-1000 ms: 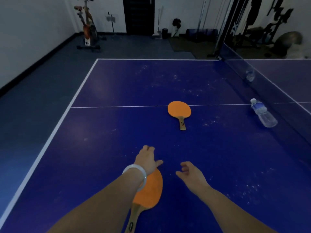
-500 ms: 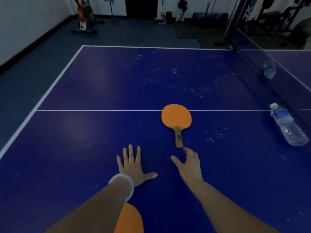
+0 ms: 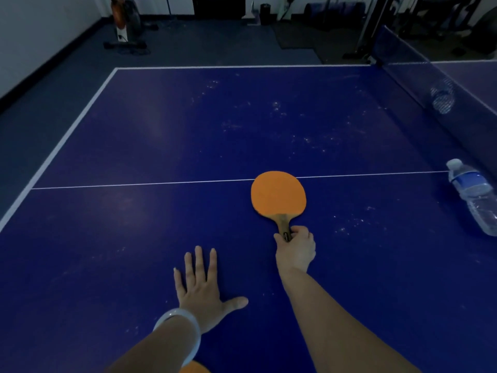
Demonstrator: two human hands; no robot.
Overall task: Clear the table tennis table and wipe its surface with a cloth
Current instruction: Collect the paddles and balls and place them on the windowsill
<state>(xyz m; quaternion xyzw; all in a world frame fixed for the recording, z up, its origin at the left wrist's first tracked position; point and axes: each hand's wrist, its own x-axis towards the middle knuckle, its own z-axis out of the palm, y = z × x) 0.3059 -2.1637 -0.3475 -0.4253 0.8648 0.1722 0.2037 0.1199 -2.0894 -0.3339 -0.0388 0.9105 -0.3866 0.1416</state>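
**On the blue bench: right hand takes the paddle by its handle**

On the centre line of the blue bench (image 3: 161, 146) lies an orange paddle (image 3: 278, 194), flat on its face, its long axis running near-to-far — the round blade toward the far edge, straddling the white line, the wooden handle pointing back at the person. The right hand (image 3: 295, 250) has its fingers and thumb curled round the end of that handle, grasping it. To its left the left hand (image 3: 201, 289) lies flat on the bench, fingers straight and spread, thumb out to the right, holding nothing; a pale bangle (image 3: 185, 329) circles its wrist. At the bottom edge, under that forearm, a sliver of a second orange paddle (image 3: 194, 369) shows. Well off to the right a clear water bottle (image 3: 474, 196) lies on its side near the net (image 3: 430, 84), its white cap toward the far end. Pale dusty specks dot the bench — thickest beyond the centre line.
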